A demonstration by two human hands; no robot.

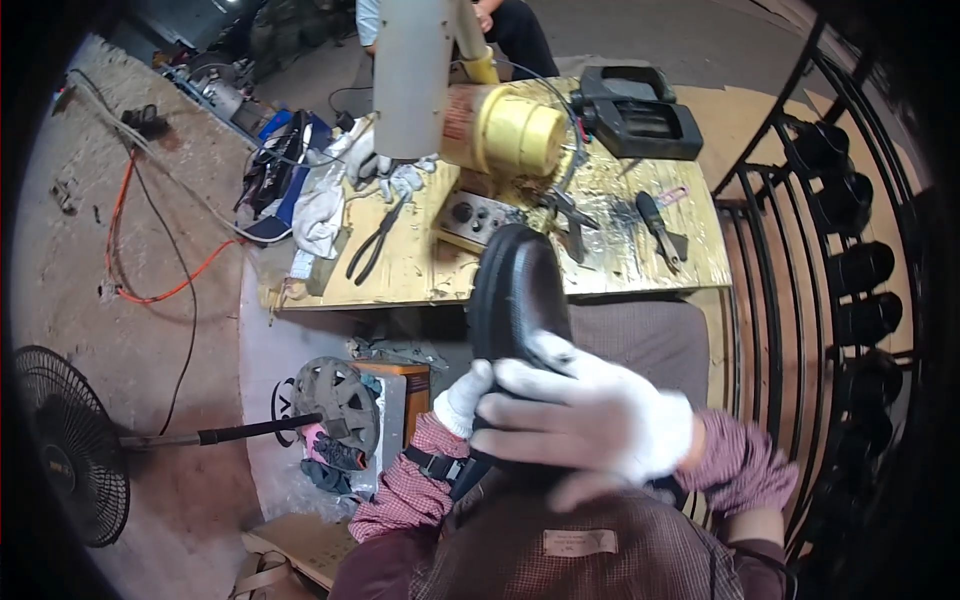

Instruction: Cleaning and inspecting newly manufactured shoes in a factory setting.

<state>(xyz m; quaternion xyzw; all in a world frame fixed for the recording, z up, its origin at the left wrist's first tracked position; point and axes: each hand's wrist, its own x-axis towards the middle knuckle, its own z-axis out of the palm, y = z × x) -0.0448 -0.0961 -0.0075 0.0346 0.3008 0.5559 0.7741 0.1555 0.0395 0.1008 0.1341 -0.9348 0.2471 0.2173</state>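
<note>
Far left, a black floor fan (65,455) stands on the bare concrete floor (150,330), with an orange cable (165,290) snaking across it.

Moving right, a worn yellow-topped table (420,265) carries a crumpled white rag (320,210), black-handled pliers (375,240), a grey control box with knobs (475,218) and a yellow cylinder-shaped machine part (505,130). Under the table's near edge lies a grey wheel-like disc (338,400).

In the near middle, both gloved hands clasp a black shoe (515,295), held up on end between the person's chest and the table. The left hand (462,400), in a white knit glove, is closed round the shoe's lower part, mostly hidden behind it. The right hand (590,415), gloved the same, wraps over the shoe from the front, fingers curled tight.

The shoe looks light, with a smooth, faintly glossy upper that may slip under cotton gloves; its sole seems stiff and ribbed, so the sole edge and heel look like the firmest places to grip.

Farther right on the table lie a screwdriver (655,225) and a black plastic case (640,115). At far right, a black metal rack (850,270) holds rows of dark shoes.
</note>
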